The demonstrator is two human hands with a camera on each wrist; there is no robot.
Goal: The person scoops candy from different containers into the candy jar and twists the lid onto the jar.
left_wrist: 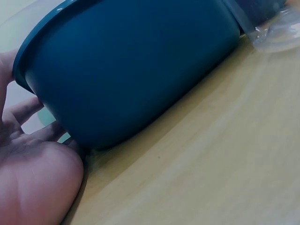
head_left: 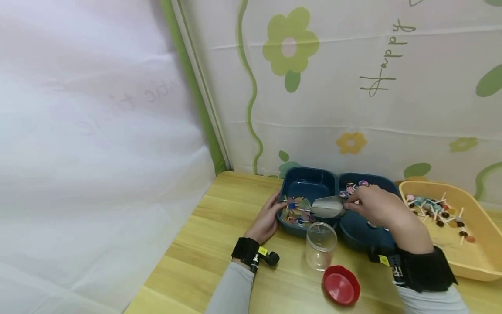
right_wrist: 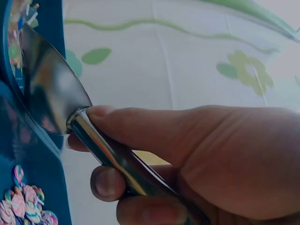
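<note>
In the head view my left hand (head_left: 263, 221) grips the left side of a dark blue bin (head_left: 310, 188), thumb at the rim and fingers along the outer wall. Wrapped wrapper-bright candies on short sticks (head_left: 296, 213) are heaped in this bin's near half. My right hand (head_left: 378, 208) holds a metal scoop (head_left: 328, 206) by its handle, reaching in from the right. The scoop's blade overlaps the candies' right edge, its tip toward them. In the right wrist view the thumb lies along the top of the scoop's handle (right_wrist: 110, 147), with fingers curled beneath.
A clear jar (head_left: 321, 248) stands open in front of the bin, a red lid (head_left: 341, 286) nearer me. A second blue bin (head_left: 358, 229) with swirl lollipops (head_left: 350, 189) adjoins on the right. Beyond it is a yellow tray (head_left: 468, 257) of ball lollipops. A patterned curtain (head_left: 313, 109) hangs behind.
</note>
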